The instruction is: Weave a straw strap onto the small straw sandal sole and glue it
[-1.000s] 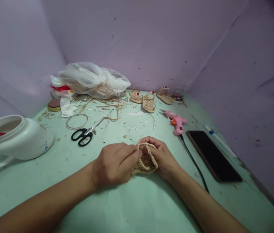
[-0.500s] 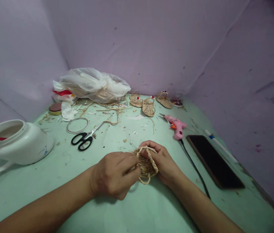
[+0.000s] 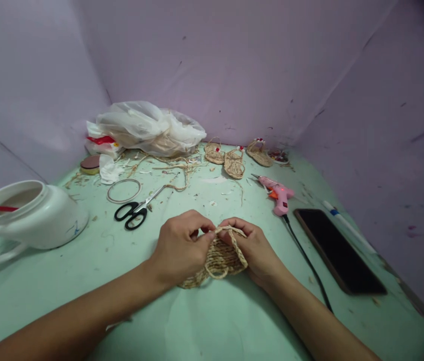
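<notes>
A small woven straw sandal (image 3: 219, 259) rests on the pale green table (image 3: 204, 326) between both hands. My left hand (image 3: 180, 248) pinches the braided strap at the sandal's top left with closed fingers. My right hand (image 3: 255, 250) grips the strap and the sandal's right side, fingers curled around it. The two thumbs nearly touch above the weave.
Black scissors (image 3: 132, 213), a wire ring (image 3: 124, 190) and straw scraps lie beyond. A white jug (image 3: 31, 215) lies at left, a plastic bag (image 3: 152, 128) at the back. Three finished straw sandals (image 3: 233, 165), a pink glue gun (image 3: 279, 193) with cord, a phone (image 3: 338, 250) and pen (image 3: 343, 225) are at right.
The left hand rose from low on the sandal to pinch the strap at the top. The sandal turned slightly and lies flatter. The view shifted a little.
</notes>
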Demonstrator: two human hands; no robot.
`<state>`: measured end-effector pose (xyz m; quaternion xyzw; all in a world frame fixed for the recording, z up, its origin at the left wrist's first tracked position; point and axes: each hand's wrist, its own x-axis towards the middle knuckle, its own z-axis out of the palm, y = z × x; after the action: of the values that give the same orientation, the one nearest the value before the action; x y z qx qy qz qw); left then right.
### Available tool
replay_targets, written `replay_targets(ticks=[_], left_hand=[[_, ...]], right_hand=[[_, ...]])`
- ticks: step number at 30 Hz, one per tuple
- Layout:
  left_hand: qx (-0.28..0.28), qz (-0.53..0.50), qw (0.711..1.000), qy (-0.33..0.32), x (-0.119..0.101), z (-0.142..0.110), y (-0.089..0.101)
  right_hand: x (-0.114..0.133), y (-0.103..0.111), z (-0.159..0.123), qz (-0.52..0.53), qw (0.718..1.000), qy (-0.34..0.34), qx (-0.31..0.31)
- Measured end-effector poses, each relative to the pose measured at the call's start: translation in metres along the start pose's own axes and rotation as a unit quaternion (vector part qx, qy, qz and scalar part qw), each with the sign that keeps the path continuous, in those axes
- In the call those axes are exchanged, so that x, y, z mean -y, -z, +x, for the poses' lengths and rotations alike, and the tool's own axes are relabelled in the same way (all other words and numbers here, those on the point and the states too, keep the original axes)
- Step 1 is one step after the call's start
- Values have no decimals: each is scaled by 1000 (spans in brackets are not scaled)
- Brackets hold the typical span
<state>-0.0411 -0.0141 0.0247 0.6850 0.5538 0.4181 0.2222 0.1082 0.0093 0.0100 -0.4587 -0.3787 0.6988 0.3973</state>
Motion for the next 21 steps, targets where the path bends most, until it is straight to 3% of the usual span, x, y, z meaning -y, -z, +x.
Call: replay_targets(ticks=[3,5,12,17,21], left_hand=[[69,-21,988,136,0,8,3],[119,-63,975,177,1,14,6],[197,-127,945,230,5,29,5],[209,-69,951,217,2,30,7],[230,-90,941,230,1,27,6]], right_hand=[[0,0,-1,-8,1000,-2,0],[0,-1,-1,-18,1000,-3,-1],[-1,-1,0,-49,999,4,-6],[-3,-1,0,-86,996,15,-7],[-4,-1,-1,-105,994,24,1]])
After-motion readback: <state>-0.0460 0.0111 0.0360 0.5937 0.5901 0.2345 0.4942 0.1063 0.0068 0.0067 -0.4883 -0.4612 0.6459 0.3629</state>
